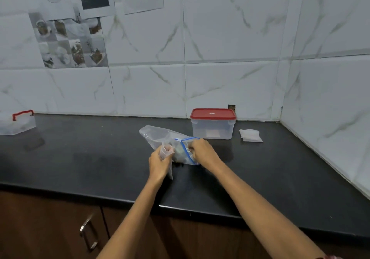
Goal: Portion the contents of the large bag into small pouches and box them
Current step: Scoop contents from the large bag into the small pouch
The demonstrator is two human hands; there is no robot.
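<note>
Left hand pinches small clear plastic pouch open; right hand reaches into blue-zip clear large bag on black counter. Portioning step. Next: drop contents into pouch. Beyond, red-lidded clear plastic box, closed.

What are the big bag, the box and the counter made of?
Large bag: thin clear plastic film, crinkled, blue zip strip. Box: translucent rigid plastic, with an opaque red lid, likely plastic too. Counter: dark polished stone by its sheen, possibly granite.
</note>
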